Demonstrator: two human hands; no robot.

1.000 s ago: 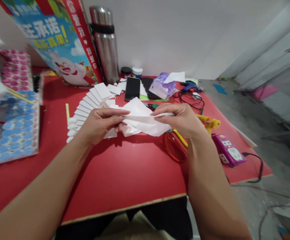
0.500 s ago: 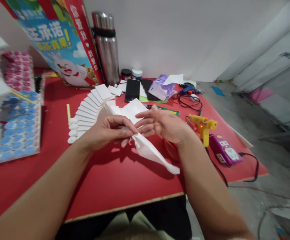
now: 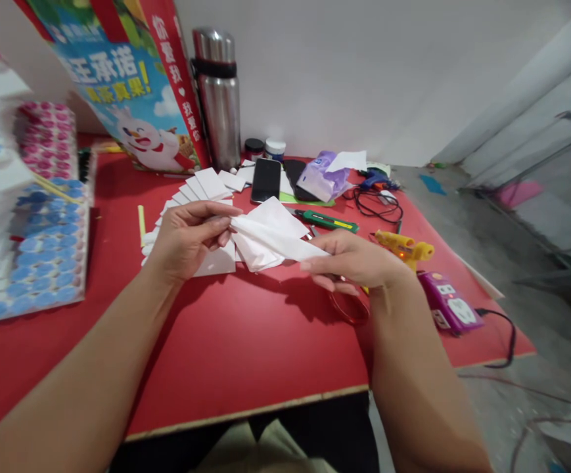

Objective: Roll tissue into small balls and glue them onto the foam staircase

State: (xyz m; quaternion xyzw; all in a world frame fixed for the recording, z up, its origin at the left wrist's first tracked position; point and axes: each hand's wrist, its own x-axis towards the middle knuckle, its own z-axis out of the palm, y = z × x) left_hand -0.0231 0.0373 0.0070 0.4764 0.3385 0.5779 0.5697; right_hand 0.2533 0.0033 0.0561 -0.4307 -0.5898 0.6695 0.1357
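Observation:
A folded strip of thin white tissue paper (image 3: pixel 278 239) stretches between my two hands above the red table (image 3: pixel 265 341). My left hand (image 3: pixel 191 233) pinches its left end between thumb and fingers. At the other end my right hand (image 3: pixel 347 259) grips it, thumb on top. Under and behind the strip lie more white paper sheets (image 3: pixel 278 215). A fan of white cards (image 3: pixel 209 184) spreads behind my left hand, which partly hides it. Close to my right hand are red-handled scissors (image 3: pixel 349 310), partly covered, and a green utility knife (image 3: pixel 327 221).
On the right stand a yellow glue gun (image 3: pixel 408 248) and a purple power socket (image 3: pixel 450 305) with cables. A phone (image 3: pixel 266 180), a tissue pack (image 3: pixel 325 176) and a steel flask (image 3: pixel 219 105) line the back. Blue round pieces (image 3: pixel 43 256) fill the left side.
My right hand has closed on the strip's loose end and moved right. The strip, which hung down toward the lower right, is now stretched between both hands. My left hand has shifted left.

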